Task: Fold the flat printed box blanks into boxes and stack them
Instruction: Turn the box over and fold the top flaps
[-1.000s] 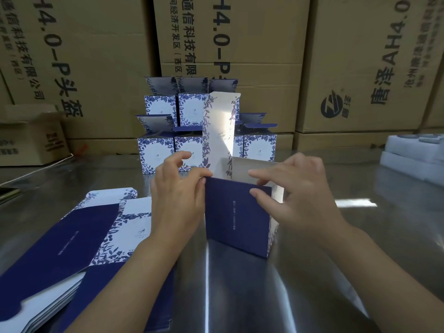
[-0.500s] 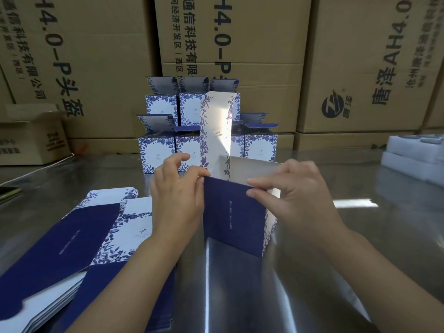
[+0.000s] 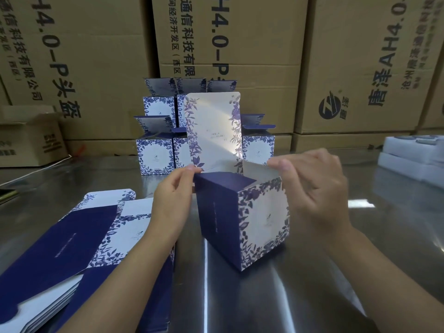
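The box (image 3: 242, 222) has been turned since half a second ago: then its navy side faced the person almost squarely, now a corner points at them, with the navy panel on the left and the floral panel on the right. It stands upright on the steel table (image 3: 312, 296), about midway between the left and right edges and a little in from the near edge. Its mouth is open and the tall lid flap (image 3: 212, 131) rises straight up at the back. The left hand (image 3: 171, 200) pinches the top left corner of the box between thumb and forefinger. The right hand (image 3: 317, 193) has its fingers curled at the top right rim and seems to nip the small side flap there. The body looks squared up, so the shaping is probably done and this box is close to ready for stacking. The finished boxes (image 3: 156, 152) stand in two tiers toward the far edge, lids up. The flat blanks (image 3: 79, 241) lie piled at the near left corner, so many folds remain.
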`<move>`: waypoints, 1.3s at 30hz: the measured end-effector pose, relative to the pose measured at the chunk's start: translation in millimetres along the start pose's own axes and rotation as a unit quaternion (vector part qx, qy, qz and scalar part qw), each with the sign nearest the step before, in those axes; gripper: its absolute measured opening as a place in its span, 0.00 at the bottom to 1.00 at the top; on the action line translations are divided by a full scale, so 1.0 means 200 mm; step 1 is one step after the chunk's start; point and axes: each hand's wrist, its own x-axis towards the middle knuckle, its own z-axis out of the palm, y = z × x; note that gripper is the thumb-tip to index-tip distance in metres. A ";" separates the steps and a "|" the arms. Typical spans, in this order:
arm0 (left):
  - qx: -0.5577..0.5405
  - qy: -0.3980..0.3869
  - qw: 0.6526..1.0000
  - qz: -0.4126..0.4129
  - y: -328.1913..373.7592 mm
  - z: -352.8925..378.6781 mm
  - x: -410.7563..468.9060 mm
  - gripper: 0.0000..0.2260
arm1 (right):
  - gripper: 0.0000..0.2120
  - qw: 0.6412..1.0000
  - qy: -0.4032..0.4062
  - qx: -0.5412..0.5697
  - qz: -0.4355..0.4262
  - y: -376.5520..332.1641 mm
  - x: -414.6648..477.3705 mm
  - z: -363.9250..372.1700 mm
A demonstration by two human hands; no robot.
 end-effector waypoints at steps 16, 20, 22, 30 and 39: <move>-0.085 -0.049 0.995 -0.022 0.02 0.00 0.00 0.05 | 0.14 0.855 -0.193 0.242 0.416 0.12 0.00 0.06; -0.084 -0.051 0.995 -0.017 0.02 0.00 0.00 0.05 | 0.12 0.803 -0.222 0.281 0.476 0.15 -0.02 0.09; -0.083 -0.052 0.995 -0.017 0.02 0.00 0.01 0.05 | 0.08 0.794 -0.221 0.300 0.480 0.15 -0.02 0.10; -0.123 -0.061 0.990 -0.027 0.04 0.01 0.00 0.04 | 0.08 0.774 -0.226 0.358 0.470 0.16 -0.03 0.09; -0.052 -0.049 0.997 0.030 0.01 -0.01 0.01 0.08 | 0.08 0.769 -0.253 0.369 0.456 0.17 -0.01 0.09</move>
